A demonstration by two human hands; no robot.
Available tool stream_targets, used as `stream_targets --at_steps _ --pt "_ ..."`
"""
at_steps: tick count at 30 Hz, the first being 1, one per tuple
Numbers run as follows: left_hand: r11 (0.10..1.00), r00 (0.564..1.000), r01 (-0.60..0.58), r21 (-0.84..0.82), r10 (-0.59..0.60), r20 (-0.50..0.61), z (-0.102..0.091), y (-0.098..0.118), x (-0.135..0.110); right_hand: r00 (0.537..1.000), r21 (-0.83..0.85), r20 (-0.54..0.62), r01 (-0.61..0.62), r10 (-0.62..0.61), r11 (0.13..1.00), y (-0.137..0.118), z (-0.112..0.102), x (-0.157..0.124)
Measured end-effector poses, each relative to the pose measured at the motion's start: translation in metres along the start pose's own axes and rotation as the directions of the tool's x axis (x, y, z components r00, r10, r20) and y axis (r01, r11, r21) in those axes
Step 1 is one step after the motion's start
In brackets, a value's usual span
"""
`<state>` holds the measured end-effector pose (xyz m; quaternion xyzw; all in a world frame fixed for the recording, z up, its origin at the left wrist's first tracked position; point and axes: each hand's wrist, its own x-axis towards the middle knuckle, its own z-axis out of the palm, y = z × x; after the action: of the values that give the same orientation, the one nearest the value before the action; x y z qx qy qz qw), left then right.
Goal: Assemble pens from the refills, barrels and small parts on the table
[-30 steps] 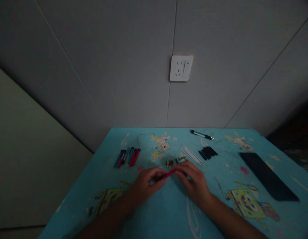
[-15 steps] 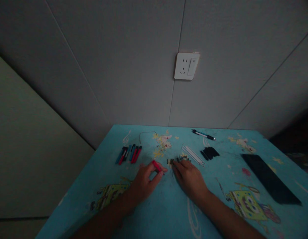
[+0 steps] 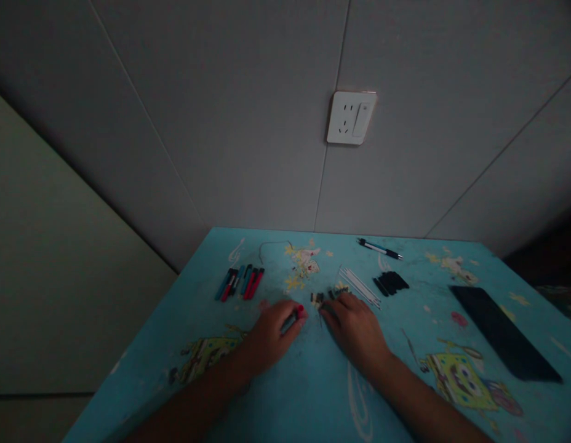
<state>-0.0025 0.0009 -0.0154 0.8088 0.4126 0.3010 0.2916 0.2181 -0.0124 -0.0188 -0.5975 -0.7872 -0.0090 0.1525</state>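
My left hand (image 3: 274, 329) is closed around a short pink pen barrel (image 3: 301, 311), whose pink end points up and to the right between thumb and forefinger. To its right, my right hand (image 3: 354, 323) rests low on the table with thumb and fingertips drawn together. Those fingertips are at a small pile of dark and pale pen pieces (image 3: 317, 298); whatever they pinch is hidden. Just beyond the right knuckles lie more small dark pieces (image 3: 339, 291).
Several pink and teal pen barrels (image 3: 239, 283) lie in a row at left. Thin white refills (image 3: 360, 286), black tubular pieces (image 3: 391, 283) and a whole pen (image 3: 380, 248) lie behind at right. A dark flat panel (image 3: 504, 332) occupies the right side. Behind stands a wall with a socket (image 3: 351, 117).
My left hand has turned the pink barrel from lying across the fingers to pointing its end up and right. My right hand has stayed by the small pieces. The view has shifted slightly.
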Motion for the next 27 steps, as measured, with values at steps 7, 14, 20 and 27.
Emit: stream_targets --at_steps 7,14,20,27 --pt "0.988 0.996 -0.084 0.131 0.084 0.008 0.002 -0.008 0.001 0.998 -0.007 -0.024 -0.053 0.053 0.999 -0.004 0.002 0.002" --pt "0.980 0.995 -0.100 0.175 0.099 0.014 0.001 -0.013 0.002 0.995 0.031 -0.067 -0.078 0.080 0.996 -0.001 -0.002 0.004" --pt "0.981 0.996 -0.087 0.174 0.088 0.004 -0.004 -0.015 0.004 0.955 0.355 -0.291 0.165 -0.059 0.920 0.009 -0.014 -0.001" --pt "0.974 0.994 -0.104 0.202 0.100 0.032 -0.004 -0.012 0.004 0.947 0.359 -0.292 0.236 -0.131 0.903 0.006 -0.017 -0.002"
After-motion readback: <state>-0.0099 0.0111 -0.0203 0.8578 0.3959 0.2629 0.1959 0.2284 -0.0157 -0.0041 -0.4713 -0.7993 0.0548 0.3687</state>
